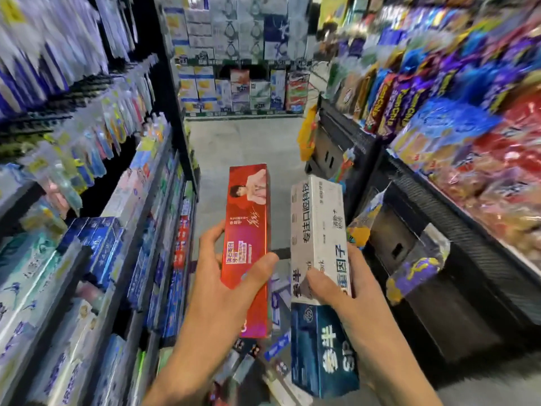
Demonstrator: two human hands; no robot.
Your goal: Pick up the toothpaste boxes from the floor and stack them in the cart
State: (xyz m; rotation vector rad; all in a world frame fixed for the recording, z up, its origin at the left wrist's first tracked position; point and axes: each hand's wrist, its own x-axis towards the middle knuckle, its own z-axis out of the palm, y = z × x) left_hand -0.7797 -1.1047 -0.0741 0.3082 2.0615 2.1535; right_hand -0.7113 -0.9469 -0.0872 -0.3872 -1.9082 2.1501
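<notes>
— Fingers (265, 263) of the left hand (222, 291): what do they do?
— They curl around a red toothpaste box (248, 230). The thumb lies across its front and the other fingers go behind its left edge. The box stands almost upright in the air.
— And the right hand (348, 291)?
— It grasps a white and blue toothpaste box (317, 238). The thumb presses on the front and the fingers wrap around the right side. This box is just beside the red box, to its right, a little tilted, and they do not touch.
— Where are the other boxes?
— Under the red box, low in the view, several loose toothpaste boxes (278, 306) lie in a heap. It is blurred, so I cannot tell if they lie on the floor or in a cart.
— What is around?
— Left of the red box is a shelf with toothpaste (96, 259). Right of it is a shelf with snack bags (468, 127). Beyond it, the grey floor (246, 142) goes to a far shelf (240, 83).
</notes>
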